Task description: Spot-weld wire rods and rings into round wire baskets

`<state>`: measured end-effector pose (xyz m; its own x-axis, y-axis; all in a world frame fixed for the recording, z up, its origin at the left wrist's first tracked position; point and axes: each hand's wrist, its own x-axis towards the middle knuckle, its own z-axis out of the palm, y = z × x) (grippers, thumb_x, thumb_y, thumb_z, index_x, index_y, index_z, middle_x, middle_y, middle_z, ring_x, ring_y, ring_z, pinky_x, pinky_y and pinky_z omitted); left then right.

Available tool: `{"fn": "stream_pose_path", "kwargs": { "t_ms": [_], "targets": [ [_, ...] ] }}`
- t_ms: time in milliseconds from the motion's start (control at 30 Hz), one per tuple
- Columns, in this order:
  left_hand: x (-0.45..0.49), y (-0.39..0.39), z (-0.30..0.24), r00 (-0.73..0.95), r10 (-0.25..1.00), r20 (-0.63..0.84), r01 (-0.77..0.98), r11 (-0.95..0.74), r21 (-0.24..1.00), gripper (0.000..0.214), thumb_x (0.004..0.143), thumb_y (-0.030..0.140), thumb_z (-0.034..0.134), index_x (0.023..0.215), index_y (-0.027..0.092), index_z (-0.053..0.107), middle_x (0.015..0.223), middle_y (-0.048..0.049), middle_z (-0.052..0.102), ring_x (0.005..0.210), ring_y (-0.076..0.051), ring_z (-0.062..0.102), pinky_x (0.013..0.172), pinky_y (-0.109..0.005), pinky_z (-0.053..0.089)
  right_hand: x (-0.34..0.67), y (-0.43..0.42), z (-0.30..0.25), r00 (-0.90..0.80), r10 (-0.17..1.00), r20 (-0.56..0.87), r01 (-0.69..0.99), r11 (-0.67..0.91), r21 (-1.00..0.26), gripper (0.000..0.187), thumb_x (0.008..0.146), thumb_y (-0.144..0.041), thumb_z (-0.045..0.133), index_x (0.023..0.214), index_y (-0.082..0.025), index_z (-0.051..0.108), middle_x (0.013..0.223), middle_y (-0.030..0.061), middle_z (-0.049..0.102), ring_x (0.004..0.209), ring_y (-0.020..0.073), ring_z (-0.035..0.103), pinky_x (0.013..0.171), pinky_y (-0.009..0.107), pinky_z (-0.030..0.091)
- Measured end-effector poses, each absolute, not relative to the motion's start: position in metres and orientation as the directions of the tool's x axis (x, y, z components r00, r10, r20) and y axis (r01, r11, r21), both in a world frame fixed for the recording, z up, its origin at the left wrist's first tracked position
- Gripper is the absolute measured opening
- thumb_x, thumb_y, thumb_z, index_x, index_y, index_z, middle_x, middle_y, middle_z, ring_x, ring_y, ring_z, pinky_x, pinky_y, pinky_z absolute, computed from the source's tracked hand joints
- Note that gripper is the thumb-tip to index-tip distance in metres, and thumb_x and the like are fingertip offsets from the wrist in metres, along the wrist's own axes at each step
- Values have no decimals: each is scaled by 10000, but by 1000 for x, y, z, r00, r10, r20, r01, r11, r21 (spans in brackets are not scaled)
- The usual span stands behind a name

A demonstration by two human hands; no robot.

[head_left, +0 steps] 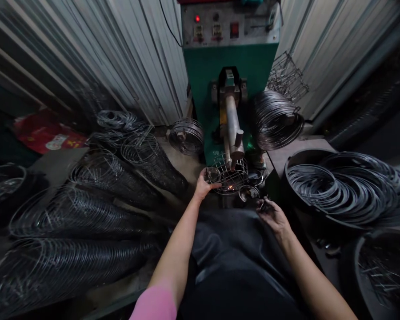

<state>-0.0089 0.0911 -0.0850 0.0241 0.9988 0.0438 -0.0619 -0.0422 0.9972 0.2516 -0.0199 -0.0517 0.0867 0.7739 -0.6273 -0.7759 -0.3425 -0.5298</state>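
Observation:
My left hand (204, 185) grips the left side of a round wire grid (237, 178), its fingers closed on the rim. The grid sits under the electrode arm (233, 124) of a green welding machine (203, 80), and small orange sparks glow at its near side. My right hand (272, 214) is apart from the grid, lower and to the right. Its fingers are pinched around small dark metal pieces whose exact kind I cannot make out. Between that hand and the grid is a small round dish (248, 194).
Long stacks of wire rings (96, 213) lie at the left. Wire coils (276, 120) flank the machine. On the right stand a black tub (288, 171) of wire hoops and another tub (353, 266) with short wire pieces. Corrugated metal walls (136, 53) close in behind.

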Motion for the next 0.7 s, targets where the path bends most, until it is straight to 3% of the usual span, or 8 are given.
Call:
{"fn": "stream_pose_path", "kwargs": {
  "t_ms": [167, 267, 367, 500, 600, 700],
  "targets": [
    [-22, 70, -74, 103, 991, 90, -27, -87, 996, 1039, 388, 359, 868, 1272, 181, 352, 1248, -120, 473, 1106, -269, 510, 942, -419, 433, 247, -31, -57, 267, 864, -427, -685, -141, -715, 268, 520, -193, 754, 721, -181, 578, 570, -73, 576, 403, 31, 433, 345, 143, 320],
    [-29, 46, -66, 137, 981, 136, 128, -154, 980, 1032, 387, 394, 864, 1266, 181, 367, 1261, -131, 454, 1102, -278, 512, 941, -423, 435, 242, -39, -64, 369, 862, -349, -591, -73, -804, 307, 517, -228, 762, 773, -180, 600, 579, -76, 575, 359, 3, 327, 336, 145, 253],
    [-30, 28, -52, 107, 967, 231, 357, -254, 899, 1005, 381, 416, 861, 1241, 167, 404, 1203, -117, 468, 1091, -274, 504, 962, -425, 412, 240, -46, -73, 364, 876, -317, -503, -102, -858, 387, 536, -286, 759, 884, -184, 625, 610, -62, 589, 357, 8, 302, 341, 164, 229],
    [-23, 19, -29, 112, 952, 286, 630, -290, 720, 998, 372, 379, 871, 1242, 197, 416, 1126, -87, 481, 1062, -274, 490, 943, -426, 421, 247, -54, -87, 394, 881, -260, -293, -148, -945, 367, 586, -405, 718, 866, -181, 637, 640, -32, 611, 387, 39, 350, 380, 200, 298],
    [-17, 17, -15, 99, 948, 304, 720, -279, 635, 985, 388, 371, 867, 1244, 214, 408, 1128, -83, 472, 1083, -285, 467, 946, -424, 419, 256, -59, -100, 382, 914, -138, 42, -167, -985, 334, 634, -458, 661, 806, -173, 650, 730, 28, 660, 538, 114, 520, 514, 255, 422],
    [-13, 15, -8, 91, 945, 314, 757, -270, 595, 965, 409, 401, 858, 1242, 232, 401, 1148, -80, 458, 1102, -286, 454, 956, -419, 413, 264, -64, -113, 273, 961, -34, 367, -137, -920, 314, 680, -464, 592, 767, -169, 655, 768, 77, 677, 719, 202, 606, 667, 327, 473]
  ]
}}
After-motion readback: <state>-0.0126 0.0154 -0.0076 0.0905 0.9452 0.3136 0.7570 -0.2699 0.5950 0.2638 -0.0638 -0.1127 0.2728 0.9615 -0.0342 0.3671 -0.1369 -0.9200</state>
